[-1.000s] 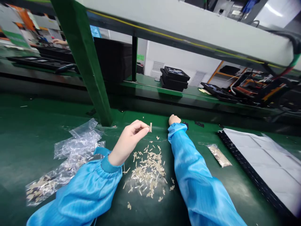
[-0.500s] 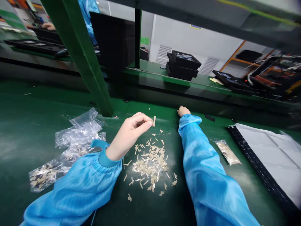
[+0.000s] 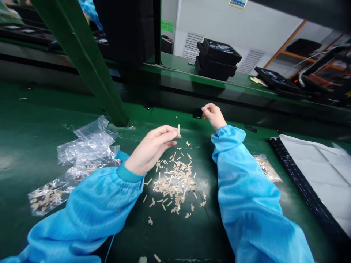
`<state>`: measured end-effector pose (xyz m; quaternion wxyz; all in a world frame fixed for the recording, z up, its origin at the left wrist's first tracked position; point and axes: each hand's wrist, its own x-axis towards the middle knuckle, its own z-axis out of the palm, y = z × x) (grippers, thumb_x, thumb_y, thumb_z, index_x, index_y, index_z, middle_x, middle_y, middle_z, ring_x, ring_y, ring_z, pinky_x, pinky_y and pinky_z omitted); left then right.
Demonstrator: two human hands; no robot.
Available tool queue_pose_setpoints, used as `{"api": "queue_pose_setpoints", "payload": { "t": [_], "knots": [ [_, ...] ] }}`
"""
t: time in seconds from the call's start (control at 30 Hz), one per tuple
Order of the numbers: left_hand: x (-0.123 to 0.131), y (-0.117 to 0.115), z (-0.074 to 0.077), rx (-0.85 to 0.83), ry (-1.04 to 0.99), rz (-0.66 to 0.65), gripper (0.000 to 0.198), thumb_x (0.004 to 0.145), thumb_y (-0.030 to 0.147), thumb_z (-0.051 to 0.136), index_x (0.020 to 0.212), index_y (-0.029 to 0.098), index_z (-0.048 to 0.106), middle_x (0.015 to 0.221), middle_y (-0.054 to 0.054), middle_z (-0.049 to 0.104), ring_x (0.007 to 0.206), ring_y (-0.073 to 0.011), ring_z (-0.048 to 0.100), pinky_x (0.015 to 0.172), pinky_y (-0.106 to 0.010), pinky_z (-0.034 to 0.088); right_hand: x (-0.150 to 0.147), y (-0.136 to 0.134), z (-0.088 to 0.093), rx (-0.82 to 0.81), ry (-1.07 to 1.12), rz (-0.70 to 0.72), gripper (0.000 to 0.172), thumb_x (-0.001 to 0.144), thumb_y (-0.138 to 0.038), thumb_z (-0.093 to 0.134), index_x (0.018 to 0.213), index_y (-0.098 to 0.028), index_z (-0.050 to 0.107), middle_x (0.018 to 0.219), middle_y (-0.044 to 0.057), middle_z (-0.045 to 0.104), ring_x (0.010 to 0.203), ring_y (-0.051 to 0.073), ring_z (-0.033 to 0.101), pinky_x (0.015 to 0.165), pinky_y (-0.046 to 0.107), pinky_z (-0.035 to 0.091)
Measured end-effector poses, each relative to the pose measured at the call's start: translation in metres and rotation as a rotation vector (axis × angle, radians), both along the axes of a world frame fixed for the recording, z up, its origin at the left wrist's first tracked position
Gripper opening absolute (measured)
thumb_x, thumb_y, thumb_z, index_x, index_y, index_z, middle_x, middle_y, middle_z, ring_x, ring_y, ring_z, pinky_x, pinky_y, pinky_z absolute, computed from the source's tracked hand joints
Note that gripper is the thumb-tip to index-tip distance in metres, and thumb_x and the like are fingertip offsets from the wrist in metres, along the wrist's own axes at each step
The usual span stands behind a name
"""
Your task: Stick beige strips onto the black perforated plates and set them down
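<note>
The left hand (image 3: 150, 149) pinches a tiny beige strip (image 3: 178, 130), which a slack pinch could drop into the loose pile (image 3: 175, 184) below; the right hand (image 3: 214, 115) curls, its hold unclear.

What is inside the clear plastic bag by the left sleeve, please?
Small beige strips lie in the lower end of the crumpled clear plastic bag. The part beneath the left sleeve is covered, so what lies there cannot be seen.

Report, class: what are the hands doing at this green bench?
Left hand pinching a beige strip. Right hand beside a small black piece. Loose strips below. Plastic bags left.
</note>
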<state>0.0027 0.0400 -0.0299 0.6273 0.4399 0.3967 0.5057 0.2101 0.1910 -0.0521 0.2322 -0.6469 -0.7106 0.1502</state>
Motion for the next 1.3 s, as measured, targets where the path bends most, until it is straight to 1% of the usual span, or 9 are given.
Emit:
{"api": "queue_pose_setpoints", "payload": {
  "t": [0.03, 0.1, 0.17, 0.3, 0.43, 0.57, 0.77, 0.93, 1.3],
  "knots": [
    [0.003, 0.001, -0.004, -0.058, -0.091, -0.023, 0.009, 0.076, 0.026, 0.059, 0.072, 0.018, 0.058, 0.093, -0.003, 0.061, 0.094, -0.0169, 0.057, 0.081, -0.031, 0.045, -0.011, -0.017, 0.007, 0.035, 0.09, 0.069, 0.018, 0.093, -0.029, 0.036, 0.089, -0.017, 0.048, 0.071, -0.002, 0.057, 0.063, 0.008, 0.057, 0.062, 0.021, 0.046],
    [0.01, 0.0, -0.009, -0.117, -0.25, -0.031, 0.009, 0.077, 0.025, 0.057, 0.071, 0.019, 0.055, 0.093, -0.002, 0.061, 0.098, -0.0167, 0.057, 0.086, -0.033, 0.044, -0.033, -0.054, 0.019, 0.134, 0.552, 0.368, 0.019, 0.089, -0.036, 0.043, 0.08, -0.019, 0.044, 0.064, -0.004, 0.052, 0.055, 0.008, 0.053, 0.055, 0.021, 0.044],
    [0.016, -0.004, -0.009, -0.089, -0.366, 0.021, 0.009, 0.078, 0.023, 0.056, 0.07, 0.019, 0.054, 0.086, 0.001, 0.06, 0.094, -0.0137, 0.058, 0.088, -0.032, 0.044, -0.051, -0.09, 0.026, 0.179, 0.71, 0.519, 0.022, 0.084, -0.04, 0.049, 0.076, -0.02, 0.043, 0.062, -0.005, 0.049, 0.053, 0.008, 0.051, 0.053, 0.022, 0.043],
    [0.019, -0.015, 0.001, 0.066, -0.355, 0.159, 0.009, 0.078, 0.021, 0.055, 0.07, 0.017, 0.056, 0.079, 0.002, 0.056, 0.082, -0.0104, 0.055, 0.083, -0.026, 0.044, -0.063, -0.136, 0.03, 0.321, 0.619, 0.502, 0.013, 0.082, -0.028, 0.049, 0.074, -0.02, 0.043, 0.068, -0.003, 0.049, 0.059, 0.009, 0.049, 0.057, 0.024, 0.042],
    [0.012, -0.023, 0.012, 0.276, 0.006, 0.306, 0.01, 0.078, 0.023, 0.056, 0.071, 0.017, 0.058, 0.074, 0.002, 0.056, 0.078, -0.0127, 0.053, 0.076, -0.024, 0.042, -0.059, -0.158, 0.041, 0.55, 0.473, 0.356, 0.007, 0.083, -0.019, 0.049, 0.077, -0.02, 0.046, 0.07, -0.001, 0.049, 0.063, 0.012, 0.048, 0.06, 0.026, 0.042],
    [0.006, -0.034, 0.024, 0.487, 0.331, 0.328, 0.013, 0.081, 0.025, 0.054, 0.071, 0.018, 0.058, 0.073, 0.001, 0.056, 0.073, -0.0138, 0.052, 0.07, -0.024, 0.041, -0.062, -0.18, 0.06, 0.807, 0.288, 0.419, 0.007, 0.082, -0.014, 0.053, 0.083, -0.021, 0.052, 0.08, 0.004, 0.054, 0.075, 0.016, 0.05, 0.066, 0.03, 0.044],
    [0.003, -0.056, 0.039, 0.695, 0.58, 0.324, 0.013, 0.085, 0.02, 0.048, 0.077, 0.018, 0.058, 0.078, 0.0, 0.055, 0.075, -0.0127, 0.053, 0.068, -0.023, 0.041, -0.068, -0.194, 0.062, 0.956, 0.087, 0.409, 0.015, 0.082, -0.01, 0.053, 0.092, -0.019, 0.057, 0.085, 0.008, 0.06, 0.077, 0.018, 0.053, 0.066, 0.033, 0.045],
    [0.005, -0.057, 0.04, 0.805, 0.733, 0.361, 0.014, 0.085, 0.014, 0.046, 0.08, 0.018, 0.058, 0.078, 0.0, 0.055, 0.076, -0.0121, 0.052, 0.068, -0.023, 0.04, -0.066, -0.19, 0.057, 1.055, 0.019, 0.387, 0.013, 0.08, -0.008, 0.054, 0.09, -0.015, 0.058, 0.081, 0.008, 0.063, 0.073, 0.017, 0.054, 0.063, 0.031, 0.045],
    [0.005, -0.05, 0.034, 0.945, 0.985, 0.436, 0.013, 0.08, 0.013, 0.051, 0.07, 0.016, 0.058, 0.068, -0.001, 0.052, 0.069, -0.0145, 0.048, 0.063, -0.027, 0.038, -0.065, -0.186, 0.055, 0.95, -0.041, 0.411, 0.01, 0.081, -0.01, 0.051, 0.081, -0.014, 0.06, 0.08, 0.008, 0.064, 0.071, 0.017, 0.054, 0.063, 0.031, 0.045]
  ]
}}
